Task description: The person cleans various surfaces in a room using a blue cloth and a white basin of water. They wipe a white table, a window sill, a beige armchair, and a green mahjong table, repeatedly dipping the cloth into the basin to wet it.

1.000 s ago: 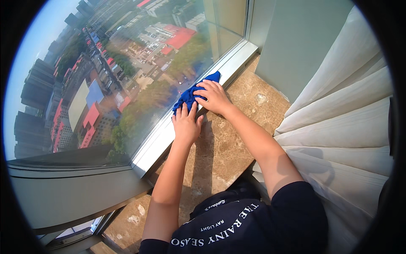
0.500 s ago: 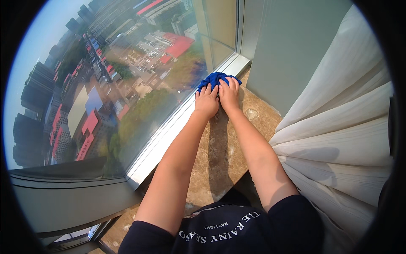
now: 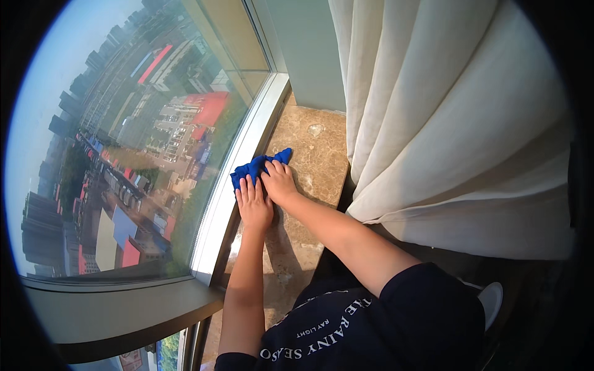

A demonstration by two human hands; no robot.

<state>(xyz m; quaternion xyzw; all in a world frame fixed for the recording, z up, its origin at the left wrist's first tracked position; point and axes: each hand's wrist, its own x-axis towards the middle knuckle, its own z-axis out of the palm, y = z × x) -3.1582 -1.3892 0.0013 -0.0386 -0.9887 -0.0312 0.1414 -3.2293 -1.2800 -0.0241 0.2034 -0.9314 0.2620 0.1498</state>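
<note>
A bunched blue cloth (image 3: 250,168) lies across the inner edge of the white window frame (image 3: 218,226) and the brown stone sill (image 3: 309,133). My left hand (image 3: 255,207) holds the cloth's near left part against the frame, its fingers long over the fabric. Just to its right, my right hand (image 3: 280,183) grips the cloth with bent fingers, a corner of it sticking out beyond them. Both palms face down and the hands almost touch. The cloth's underside is hidden.
Left of the frame is a large window pane (image 3: 148,154) with a city far below. White curtains (image 3: 427,123) hang on the right beside the sill. A grey-green wall panel (image 3: 307,55) closes its far end. A white rounded object (image 3: 492,303) shows at lower right.
Both hands have drawn the blue cloth nearer along the window frame, away from the far corner. The view has shifted too, showing more curtain and the white rounded object.
</note>
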